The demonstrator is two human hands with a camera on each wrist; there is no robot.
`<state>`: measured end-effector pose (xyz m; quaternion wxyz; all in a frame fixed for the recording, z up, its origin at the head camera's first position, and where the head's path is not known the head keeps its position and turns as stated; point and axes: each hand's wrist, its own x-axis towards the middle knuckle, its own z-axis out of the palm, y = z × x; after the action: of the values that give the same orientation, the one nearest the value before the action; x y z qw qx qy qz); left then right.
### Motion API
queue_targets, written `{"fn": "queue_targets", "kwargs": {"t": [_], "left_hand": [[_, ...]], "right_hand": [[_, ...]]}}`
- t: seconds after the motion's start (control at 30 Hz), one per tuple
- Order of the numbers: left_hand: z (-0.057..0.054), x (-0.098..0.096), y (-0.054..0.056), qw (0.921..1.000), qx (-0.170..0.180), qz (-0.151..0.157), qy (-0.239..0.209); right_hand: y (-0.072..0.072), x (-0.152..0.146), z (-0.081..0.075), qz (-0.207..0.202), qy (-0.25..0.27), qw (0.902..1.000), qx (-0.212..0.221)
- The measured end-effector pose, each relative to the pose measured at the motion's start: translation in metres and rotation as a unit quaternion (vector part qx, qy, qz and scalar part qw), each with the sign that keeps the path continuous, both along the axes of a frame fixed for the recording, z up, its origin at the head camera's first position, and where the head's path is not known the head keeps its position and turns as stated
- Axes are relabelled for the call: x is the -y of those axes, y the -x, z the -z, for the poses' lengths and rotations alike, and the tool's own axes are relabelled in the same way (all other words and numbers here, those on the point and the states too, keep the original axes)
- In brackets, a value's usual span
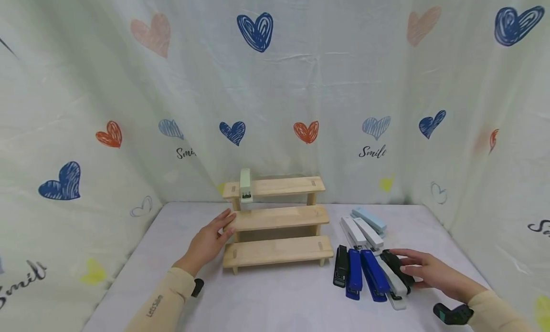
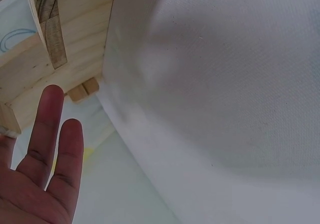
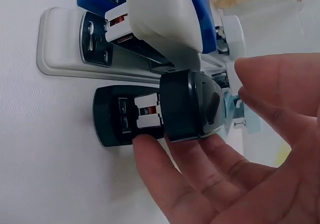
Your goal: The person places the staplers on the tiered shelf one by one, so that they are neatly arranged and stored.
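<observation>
My left hand (image 1: 206, 241) is at the left end of a three-step wooden rack (image 1: 275, 217), its fingertips at the middle step. In the left wrist view two fingers (image 2: 52, 139) stretch out straight beside the wood. On the right, my right hand (image 1: 434, 270) is around a black stapler (image 3: 190, 106) lying on the table. Several fingertips touch that stapler's side in the right wrist view; the thumb stands apart from it. Left of it lie a white stapler (image 1: 393, 277), two blue staplers (image 1: 354, 270) and another black stapler (image 1: 341, 265).
A pale green stapler (image 1: 245, 184) sits on the top step's left end. Behind the blue staplers lie white staplers (image 1: 353, 231) and a light blue stapler (image 1: 370, 220). A heart-printed curtain (image 1: 279, 84) hangs around the white table (image 1: 275, 303).
</observation>
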<state>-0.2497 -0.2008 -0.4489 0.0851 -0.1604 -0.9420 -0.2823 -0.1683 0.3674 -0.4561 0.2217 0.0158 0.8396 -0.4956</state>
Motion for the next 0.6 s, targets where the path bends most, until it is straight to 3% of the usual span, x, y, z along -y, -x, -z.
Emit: {"fn": "queue_targets", "kwargs": {"t": [0.2,0.6], "left_hand": [[0.001,0.002,0.001,1.0,0.005,0.001,-0.002],[0.002,0.002,0.002,0.9999,0.006,0.003,-0.007]], "right_hand": [[-0.001,-0.002,0.006,-0.002,0.027,0.9991,0.033],[-0.003,-0.015,0.02,-0.026,0.085,0.9954,0.037]]}}
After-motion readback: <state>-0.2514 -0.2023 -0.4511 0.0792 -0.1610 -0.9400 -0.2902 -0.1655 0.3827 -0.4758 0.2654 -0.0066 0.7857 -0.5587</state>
